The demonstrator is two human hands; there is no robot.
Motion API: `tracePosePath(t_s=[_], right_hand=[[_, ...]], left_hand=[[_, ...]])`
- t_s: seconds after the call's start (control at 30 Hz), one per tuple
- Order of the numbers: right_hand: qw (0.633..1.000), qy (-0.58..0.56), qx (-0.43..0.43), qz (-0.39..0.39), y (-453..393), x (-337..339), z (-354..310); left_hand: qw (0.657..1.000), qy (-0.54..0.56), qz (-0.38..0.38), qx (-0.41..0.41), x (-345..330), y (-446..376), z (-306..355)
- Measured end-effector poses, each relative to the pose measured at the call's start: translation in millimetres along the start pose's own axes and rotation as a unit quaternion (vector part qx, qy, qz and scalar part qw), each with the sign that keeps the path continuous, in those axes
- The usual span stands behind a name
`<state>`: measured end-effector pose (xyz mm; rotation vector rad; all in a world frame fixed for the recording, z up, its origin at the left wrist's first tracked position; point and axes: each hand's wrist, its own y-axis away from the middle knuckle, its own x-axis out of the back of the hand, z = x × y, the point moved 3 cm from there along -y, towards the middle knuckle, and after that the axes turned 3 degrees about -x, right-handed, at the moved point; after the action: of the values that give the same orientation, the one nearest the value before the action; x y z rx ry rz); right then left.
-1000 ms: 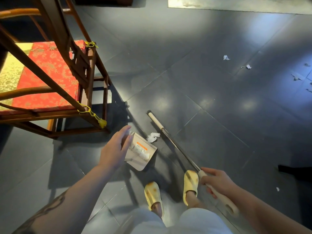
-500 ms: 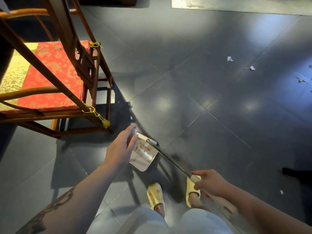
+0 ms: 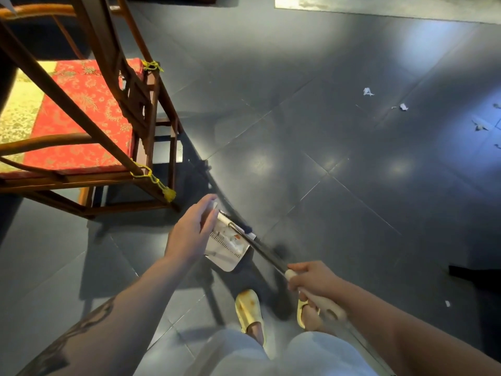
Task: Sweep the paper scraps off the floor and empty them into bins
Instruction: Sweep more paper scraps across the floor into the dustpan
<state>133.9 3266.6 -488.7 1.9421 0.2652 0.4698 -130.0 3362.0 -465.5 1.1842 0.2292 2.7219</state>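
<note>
My left hand (image 3: 191,234) grips the top of a white dustpan (image 3: 227,245) that stands on the dark tile floor just ahead of my feet. White paper lies inside the pan. My right hand (image 3: 311,280) holds the cream handle of a broom (image 3: 267,252); its dark shaft runs up-left and its head rests at the pan's mouth. Loose paper scraps lie far right on the floor: one scrap (image 3: 368,91), a second scrap (image 3: 403,106), a third scrap (image 3: 479,125), plus a small bit (image 3: 447,303) near my right arm.
A wooden chair (image 3: 151,126) with a red and gold cushion (image 3: 81,115) stands close on the left, its leg just beyond the dustpan. My feet in yellow slippers (image 3: 249,310) stand behind the pan. A dark object (image 3: 474,272) lies at the right edge.
The broom head swept back from the floor ahead to the dustpan's mouth, and the crumpled scrap that lay beside the pan is now inside it. My right hand drew nearer.
</note>
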Motion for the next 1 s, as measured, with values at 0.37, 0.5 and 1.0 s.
tracePosePath(t_s=[0.37, 0.5, 1.0], right_hand=[[0.995, -0.091, -0.001, 0.030, 53.2, 51.6, 40.3], [0.984, -0.166, -0.007, 0.063, 55.5, 53.0, 45.1], [0.880, -0.392, -0.048, 0.262, 114.7, 116.9, 173.6]], left_hand=[[0.997, 0.059, -0.002, 0.044, 0.8, -4.6, -4.9], [0.995, 0.062, -0.003, 0.078, -9.9, -2.2, 5.0], [0.989, 0.053, -0.018, -0.140, -79.4, -42.8, 145.6]])
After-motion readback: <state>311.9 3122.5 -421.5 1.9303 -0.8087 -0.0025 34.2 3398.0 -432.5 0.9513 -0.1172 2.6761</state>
